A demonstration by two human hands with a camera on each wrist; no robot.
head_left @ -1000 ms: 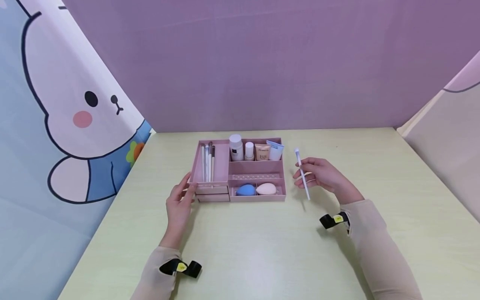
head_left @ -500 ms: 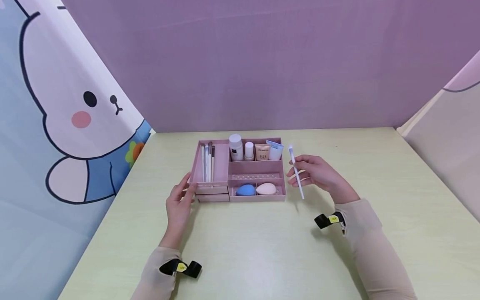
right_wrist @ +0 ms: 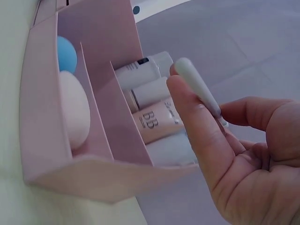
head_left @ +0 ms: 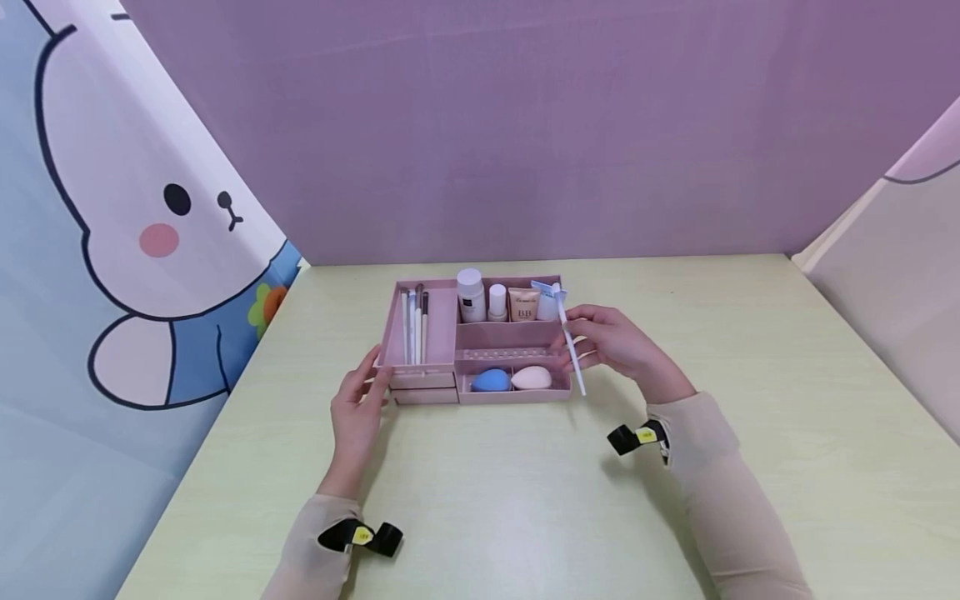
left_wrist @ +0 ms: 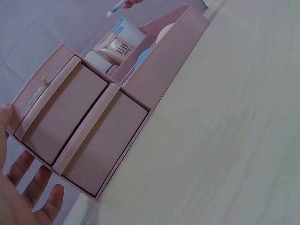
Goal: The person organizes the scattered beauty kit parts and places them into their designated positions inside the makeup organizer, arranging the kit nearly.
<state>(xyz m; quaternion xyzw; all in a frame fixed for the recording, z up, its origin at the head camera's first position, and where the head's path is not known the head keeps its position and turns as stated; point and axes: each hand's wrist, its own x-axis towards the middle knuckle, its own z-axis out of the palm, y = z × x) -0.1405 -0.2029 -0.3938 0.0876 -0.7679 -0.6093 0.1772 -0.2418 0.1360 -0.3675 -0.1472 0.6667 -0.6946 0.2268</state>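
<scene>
A pink makeup organizer (head_left: 513,398) sits on the table. My left hand (head_left: 358,417) holds its left side, thumb at the top front corner and several fingers (left_wrist: 40,185) along the side. My right hand (head_left: 611,343) pinches a slim white makeup brush (head_left: 572,348) between thumb and fingers. The brush leans, upper end away from me, over the organizer's right edge, overlapping the light blue tube (head_left: 547,308) in the head view. Close up in the right wrist view, the brush's rounded end (right_wrist: 192,77) shows past the fingertips. Several brushes (head_left: 417,327) lie in the left tray.
At the organizer's back stand a white bottle (head_left: 471,298), a smaller white-capped bottle (head_left: 497,302) and a BB cream tube (head_left: 523,306). A blue sponge (head_left: 491,381) and a pale pink sponge (head_left: 532,378) fill the front compartment. Two drawers (left_wrist: 101,133) face front. A purple backdrop (head_left: 540,133) rises behind.
My right hand has moved left with the brush, from beside the organizer to over its right edge. My left hand has stayed in place on the organizer.
</scene>
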